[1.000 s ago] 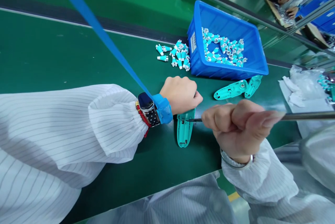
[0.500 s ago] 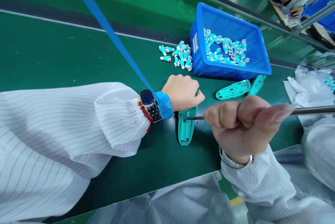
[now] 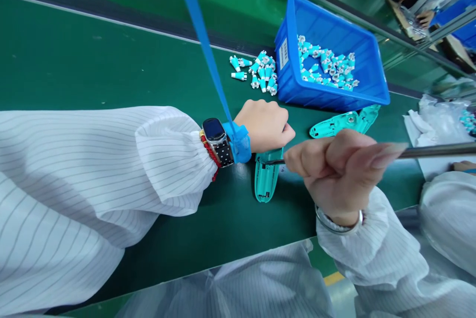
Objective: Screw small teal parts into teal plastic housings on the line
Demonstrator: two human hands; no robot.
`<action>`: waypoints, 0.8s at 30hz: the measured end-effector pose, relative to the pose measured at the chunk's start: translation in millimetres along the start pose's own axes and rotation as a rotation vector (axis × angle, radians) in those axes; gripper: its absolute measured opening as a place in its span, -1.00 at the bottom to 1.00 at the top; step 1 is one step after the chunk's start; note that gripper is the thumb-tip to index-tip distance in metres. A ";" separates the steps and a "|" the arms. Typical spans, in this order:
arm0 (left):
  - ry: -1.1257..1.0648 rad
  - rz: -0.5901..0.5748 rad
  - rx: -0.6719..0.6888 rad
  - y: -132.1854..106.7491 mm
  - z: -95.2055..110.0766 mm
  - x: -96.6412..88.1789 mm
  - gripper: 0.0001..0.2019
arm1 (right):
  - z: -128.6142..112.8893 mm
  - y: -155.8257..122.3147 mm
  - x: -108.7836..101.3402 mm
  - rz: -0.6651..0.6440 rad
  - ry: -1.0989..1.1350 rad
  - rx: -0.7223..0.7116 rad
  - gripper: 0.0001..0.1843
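Left hand (image 3: 265, 126) curled over and holding the far end of a teal shell (image 3: 265, 184) on the green counter (image 3: 223, 238); right hand (image 3: 340, 176) gripping a metal tool (image 3: 439, 151), its tip at the shell.

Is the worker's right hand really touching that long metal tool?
Touching. The head view shows it: the right hand is closed around the metal tool, which sticks out on both sides of the fist.
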State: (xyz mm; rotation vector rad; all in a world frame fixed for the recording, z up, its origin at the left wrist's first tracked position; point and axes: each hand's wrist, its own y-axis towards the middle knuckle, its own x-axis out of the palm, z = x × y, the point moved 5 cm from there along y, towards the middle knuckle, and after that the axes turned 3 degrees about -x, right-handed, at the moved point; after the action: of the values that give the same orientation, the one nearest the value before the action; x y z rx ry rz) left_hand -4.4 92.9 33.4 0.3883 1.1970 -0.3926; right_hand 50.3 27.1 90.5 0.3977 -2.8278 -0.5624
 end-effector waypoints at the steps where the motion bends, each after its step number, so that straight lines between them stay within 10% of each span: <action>1: 0.001 -0.007 0.007 0.3 0.2 0.0 -0.61 | 1.2 0.1 1.5 -0.016 -0.007 -0.011 -0.48; 24: 0.014 0.098 0.026 2.1 -4.7 0.9 -0.62 | -9.5 -43.4 14.1 0.147 -0.011 -0.001 -0.42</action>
State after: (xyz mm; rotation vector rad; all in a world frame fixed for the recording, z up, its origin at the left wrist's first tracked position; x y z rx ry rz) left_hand -6.9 96.9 31.2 0.4715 1.1818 -0.3214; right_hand 49.2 -19.1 84.0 0.1849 -2.8372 -0.5376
